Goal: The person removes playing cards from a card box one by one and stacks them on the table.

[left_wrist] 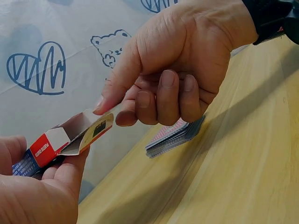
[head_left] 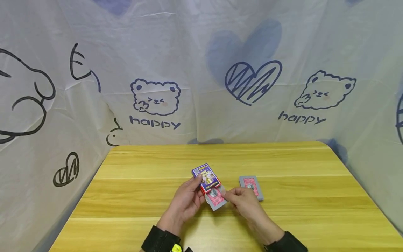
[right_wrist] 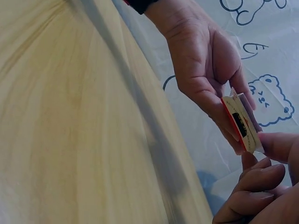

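Observation:
My left hand grips a blue and red playing card box, thumb across its printed face. The box's open end, with a flap folded out, points toward my right hand. Pinched between the right thumb and index finger is a playing card with a red-patterned back and grey border. It lies partly in the mouth of the box; how many cards are there is hidden. A squared stack of matching cards lies face down on the table, just beyond the right hand.
The wooden table has light yellow grain. A pale cloth with drawn bears and hearts hangs behind and at both sides. Black bands wrap the wrists.

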Demonstrator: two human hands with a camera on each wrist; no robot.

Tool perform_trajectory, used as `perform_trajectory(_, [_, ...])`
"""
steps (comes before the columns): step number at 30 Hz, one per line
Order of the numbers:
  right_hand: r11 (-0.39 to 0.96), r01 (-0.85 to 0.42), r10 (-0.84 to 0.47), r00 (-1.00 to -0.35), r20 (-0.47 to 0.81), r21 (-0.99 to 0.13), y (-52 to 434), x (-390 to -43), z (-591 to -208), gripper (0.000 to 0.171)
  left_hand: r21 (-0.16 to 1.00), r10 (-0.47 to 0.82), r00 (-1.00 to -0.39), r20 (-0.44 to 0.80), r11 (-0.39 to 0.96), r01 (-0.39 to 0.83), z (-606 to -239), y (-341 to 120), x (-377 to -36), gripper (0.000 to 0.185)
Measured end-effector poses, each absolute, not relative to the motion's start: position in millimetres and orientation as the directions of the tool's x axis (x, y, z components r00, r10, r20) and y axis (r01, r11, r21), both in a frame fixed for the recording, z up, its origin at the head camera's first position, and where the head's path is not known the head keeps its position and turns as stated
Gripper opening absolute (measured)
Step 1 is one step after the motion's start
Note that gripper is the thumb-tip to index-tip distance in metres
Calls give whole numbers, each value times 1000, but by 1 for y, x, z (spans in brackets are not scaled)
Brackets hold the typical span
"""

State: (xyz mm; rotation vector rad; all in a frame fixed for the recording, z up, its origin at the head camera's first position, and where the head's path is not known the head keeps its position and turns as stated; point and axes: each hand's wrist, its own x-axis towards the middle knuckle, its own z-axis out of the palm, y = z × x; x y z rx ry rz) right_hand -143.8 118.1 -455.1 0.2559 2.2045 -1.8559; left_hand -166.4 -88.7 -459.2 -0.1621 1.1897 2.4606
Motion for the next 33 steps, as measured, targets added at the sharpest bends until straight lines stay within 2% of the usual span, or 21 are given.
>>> perform_trajectory(7, [209,277,-96,-949,-302,-938,121,-143,-457,21,740,268,-919,-291,-545,-393,-462,-90,-167,53])
perform_trajectory(15, [244,175,-321,-914,-250,-954,134,-146,-456,23,724,172,-935,-310,-594,-350,-464,-94,-172,53])
perform_trajectory(23, [270,107,-430,-876,-219,-957,151,-151,-450,23,726,133,-943,-304,-609,-320,-463,-96,-173,56])
perform_trajectory(27, [279,95,-427,-879,-212,-955,166,-156,-443,22,724,123,-943,-308,-612,-317,-463,-96,-174,55])
perform_trajectory(33, [316,134,-295,-927,-232,-939,200,-170,-435,25,715,123,-938,-323,-618,-327,-464,-96,-174,57])
